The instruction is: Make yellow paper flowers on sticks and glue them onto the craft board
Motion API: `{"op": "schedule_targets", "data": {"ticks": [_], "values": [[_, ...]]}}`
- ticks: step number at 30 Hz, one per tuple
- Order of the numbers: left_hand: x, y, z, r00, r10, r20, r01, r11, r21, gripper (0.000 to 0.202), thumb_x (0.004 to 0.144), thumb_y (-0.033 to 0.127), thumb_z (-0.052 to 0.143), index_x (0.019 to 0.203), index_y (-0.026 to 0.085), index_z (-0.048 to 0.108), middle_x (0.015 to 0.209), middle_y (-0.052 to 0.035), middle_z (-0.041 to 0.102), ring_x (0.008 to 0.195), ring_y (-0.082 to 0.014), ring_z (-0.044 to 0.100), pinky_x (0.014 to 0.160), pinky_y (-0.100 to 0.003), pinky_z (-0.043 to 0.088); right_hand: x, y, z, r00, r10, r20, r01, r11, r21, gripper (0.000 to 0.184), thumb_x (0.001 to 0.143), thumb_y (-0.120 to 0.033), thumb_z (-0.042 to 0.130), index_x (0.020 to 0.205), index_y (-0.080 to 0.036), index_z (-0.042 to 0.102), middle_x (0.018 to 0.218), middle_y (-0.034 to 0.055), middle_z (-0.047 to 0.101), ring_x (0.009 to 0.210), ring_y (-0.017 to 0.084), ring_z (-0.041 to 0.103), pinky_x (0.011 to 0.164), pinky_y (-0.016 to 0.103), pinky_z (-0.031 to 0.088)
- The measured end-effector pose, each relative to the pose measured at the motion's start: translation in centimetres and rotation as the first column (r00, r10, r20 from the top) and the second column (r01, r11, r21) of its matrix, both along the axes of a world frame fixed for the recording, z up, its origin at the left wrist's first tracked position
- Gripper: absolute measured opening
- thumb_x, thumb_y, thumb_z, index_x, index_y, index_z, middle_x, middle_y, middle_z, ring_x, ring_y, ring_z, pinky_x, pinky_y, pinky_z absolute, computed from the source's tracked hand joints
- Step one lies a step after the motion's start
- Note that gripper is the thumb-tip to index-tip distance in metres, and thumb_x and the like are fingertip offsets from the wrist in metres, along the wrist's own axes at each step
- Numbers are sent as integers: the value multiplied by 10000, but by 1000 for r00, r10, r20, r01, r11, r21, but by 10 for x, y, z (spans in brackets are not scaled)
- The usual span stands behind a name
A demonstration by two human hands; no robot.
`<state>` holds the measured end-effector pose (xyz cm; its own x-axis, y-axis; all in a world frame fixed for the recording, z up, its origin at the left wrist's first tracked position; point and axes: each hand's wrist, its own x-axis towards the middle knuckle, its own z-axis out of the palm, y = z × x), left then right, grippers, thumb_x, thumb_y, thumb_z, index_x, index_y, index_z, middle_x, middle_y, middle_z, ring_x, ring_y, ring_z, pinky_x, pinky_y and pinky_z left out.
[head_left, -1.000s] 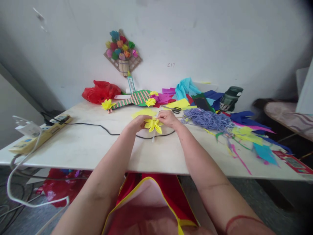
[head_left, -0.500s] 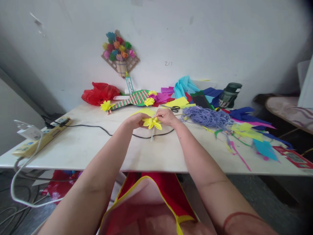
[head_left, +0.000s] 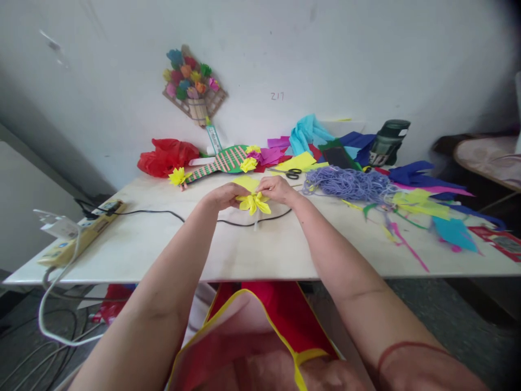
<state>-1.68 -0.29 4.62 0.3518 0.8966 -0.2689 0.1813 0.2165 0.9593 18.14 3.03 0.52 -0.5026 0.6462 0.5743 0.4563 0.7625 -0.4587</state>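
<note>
Your left hand [head_left: 228, 195] and right hand [head_left: 279, 190] meet over the middle of the table [head_left: 260, 250], on either side of a yellow flower [head_left: 254, 204]. Your left grip is clamped on the flower's left edge, though the fingers' exact contact is hidden; your right grip is pinched together at its upper right. Holding it from both sides probably steadies the soft petals, which fan out toward you, and leaves the pale stem [head_left: 256, 222] free to hang below. Whether that stem touches the table, you cannot tell from here. A sheet of yellow paper [head_left: 245, 183] lies just beyond your hands, and the scissors [head_left: 293, 174] rest near your right hand, likely so both stay within easy reach. The purple yarn [head_left: 348, 184] lies heaped to the right, apart from the flower, which seems to give your fingers room. The guitar-shaped decoration [head_left: 230, 159] lies toward the wall, perhaps to protect its own yellow blooms. The black cable [head_left: 150, 212] runs from the power strip [head_left: 81, 239] across your working space, passing behind the stem.
</note>
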Motion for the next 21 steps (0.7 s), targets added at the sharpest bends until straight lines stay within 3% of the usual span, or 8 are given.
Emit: {"op": "schedule_targets", "data": {"ticks": [7,16,21], "values": [[-2,4,-2,999,-9,-41,12,997,82,48,642,111,666,676,120,697,675,-91,678,595,-158,623,567,-261,504,-1,5,-4,999,17,-30,-18,999,-49,279,719,-73,582,854,-203,790,815,21,730,718,123,634,662,226,455],[-2,7,0,988,-23,-155,57,975,216,50,647,136,699,694,151,700,624,-46,658,530,-119,576,538,-221,449,3,3,2,995,-28,100,32,999,-34,260,764,-121,588,891,-226,789,847,26,724,772,143,638,695,248,455],[5,9,-11,997,11,-75,6,974,228,33,673,173,672,652,148,672,608,-33,616,529,-111,545,516,-217,411,6,5,2,995,-65,75,64,998,10,226,748,-143,616,850,-239,793,859,19,711,794,146,629,689,246,446]]}}
